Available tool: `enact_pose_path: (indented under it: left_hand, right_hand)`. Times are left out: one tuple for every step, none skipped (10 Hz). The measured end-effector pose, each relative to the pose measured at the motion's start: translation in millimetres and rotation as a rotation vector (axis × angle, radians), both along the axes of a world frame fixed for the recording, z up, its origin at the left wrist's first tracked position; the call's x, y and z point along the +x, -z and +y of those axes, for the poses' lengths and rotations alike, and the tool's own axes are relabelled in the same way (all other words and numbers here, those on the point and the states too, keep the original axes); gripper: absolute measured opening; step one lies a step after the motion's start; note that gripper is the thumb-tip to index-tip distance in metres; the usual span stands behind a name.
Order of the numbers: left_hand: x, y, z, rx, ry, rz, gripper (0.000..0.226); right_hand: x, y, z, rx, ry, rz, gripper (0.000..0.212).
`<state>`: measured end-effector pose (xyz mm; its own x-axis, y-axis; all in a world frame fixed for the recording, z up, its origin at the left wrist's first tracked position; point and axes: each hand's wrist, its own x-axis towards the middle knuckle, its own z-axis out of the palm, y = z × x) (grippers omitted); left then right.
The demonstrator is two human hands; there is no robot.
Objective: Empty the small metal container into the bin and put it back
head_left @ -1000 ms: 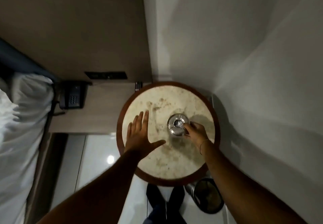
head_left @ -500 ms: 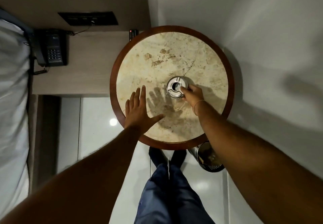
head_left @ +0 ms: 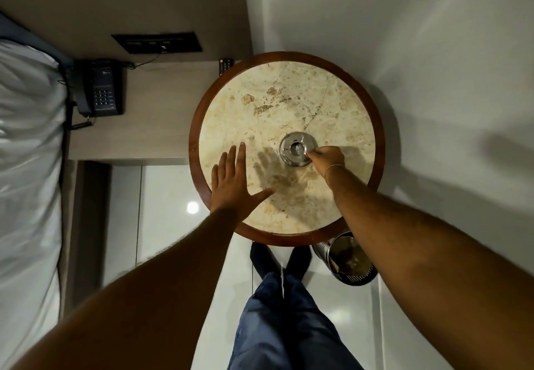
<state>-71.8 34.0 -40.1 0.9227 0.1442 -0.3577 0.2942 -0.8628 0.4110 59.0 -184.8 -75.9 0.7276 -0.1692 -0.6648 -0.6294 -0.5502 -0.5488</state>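
The small round metal container [head_left: 292, 147] stands near the middle of the round marble-topped table [head_left: 260, 109]. My right hand [head_left: 329, 158] grips its near right edge with closed fingers. Over the table's left rim my left hand [head_left: 232, 189] hovers flat, fingers spread, holding nothing and casting a shadow on the marble. A perforated metal bin [head_left: 349, 260] stands on the floor under the table's near right edge, partly hidden by my right forearm.
A low wooden bedside shelf [head_left: 150, 109] on the left carries a black telephone [head_left: 99, 89] and a remote [head_left: 225, 65]. A bed with white linen [head_left: 26, 167] fills the far left. White walls close in behind and to the right. My legs [head_left: 283, 312] stand on the glossy floor.
The view has tilted down and shifted. My left hand has slid back from the marble toward the table's left rim. My right hand stays closed on the container, which has not left the table.
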Motion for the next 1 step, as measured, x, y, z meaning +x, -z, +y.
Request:
enact_pose_path:
  left_hand:
    - [0.6, -32.5, 0.7, 0.085, 0.040, -0.063, 0.120]
  right_hand:
    - [-2.1, -48.6, -6.9, -0.020, -0.034, -0.013, 0.048]
